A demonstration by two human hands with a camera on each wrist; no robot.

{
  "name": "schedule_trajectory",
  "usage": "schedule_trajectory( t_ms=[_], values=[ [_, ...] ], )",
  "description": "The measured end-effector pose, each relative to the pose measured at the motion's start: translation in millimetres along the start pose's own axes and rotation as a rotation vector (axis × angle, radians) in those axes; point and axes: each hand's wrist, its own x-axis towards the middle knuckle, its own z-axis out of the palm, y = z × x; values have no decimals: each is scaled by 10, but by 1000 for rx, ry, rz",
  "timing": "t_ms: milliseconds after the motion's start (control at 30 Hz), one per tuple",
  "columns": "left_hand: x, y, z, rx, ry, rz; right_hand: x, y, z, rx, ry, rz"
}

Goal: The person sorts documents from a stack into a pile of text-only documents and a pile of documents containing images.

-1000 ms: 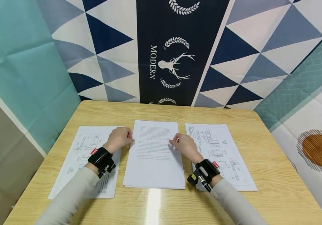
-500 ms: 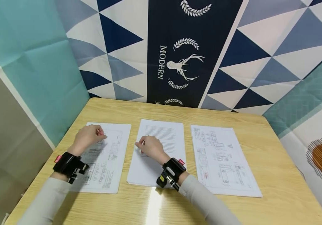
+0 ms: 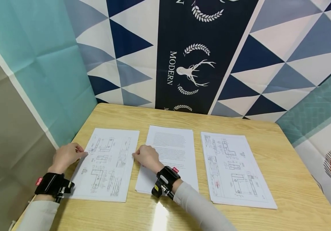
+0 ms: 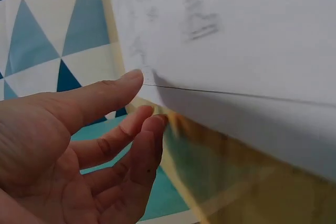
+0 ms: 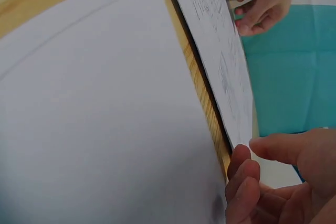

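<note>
A stack of printed drawing sheets (image 3: 104,166) lies at the left of the table, with line drawings of brackets on its top page. My left hand (image 3: 67,156) pinches the stack's left edge; in the left wrist view its thumb lies at the top sheet's edge and its fingertips just beneath. Reaching across the middle stack, my right hand (image 3: 148,158) pinches the drawing stack's right edge. In the right wrist view, the right thumb and fingertips (image 5: 242,167) meet at that edge. Beneath my right wrist lies the middle stack of text pages (image 3: 179,144), partly hidden.
Another stack of drawing sheets (image 3: 237,173) lies at the right, its top page marked with a red stamp. All three stacks rest on a wooden table (image 3: 292,192). A patterned cloth backdrop (image 3: 130,57) rises behind the table, and more cloth hangs at both sides.
Both hands have moved left from the middle stack to the left drawing stack. The left hand has crossed to its outer edge and the right hand has come to its inner edge.
</note>
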Motion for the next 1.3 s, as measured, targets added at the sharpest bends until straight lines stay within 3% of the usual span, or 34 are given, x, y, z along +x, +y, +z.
schedule_trajectory(
  t_ms=[100, 433, 700, 1067, 1300],
  values=[
    [-24, -27, 23, -8, -27, -45, 2, -41, 37, -11, -1, 11],
    [-56, -41, 29, -15, -38, -78, 15, -88, 139, -21, 23, 41],
    [-26, -45, 31, -34, 12, -36, 10, -82, 118, -17, 40, -15],
    [24, -22, -40, -61, 67, 5, 56, -15, 77, 68, 23, 4],
    [21, -43, -17, -77, 67, -8, 57, -48, 130, 75, 13, -68]
  ],
)
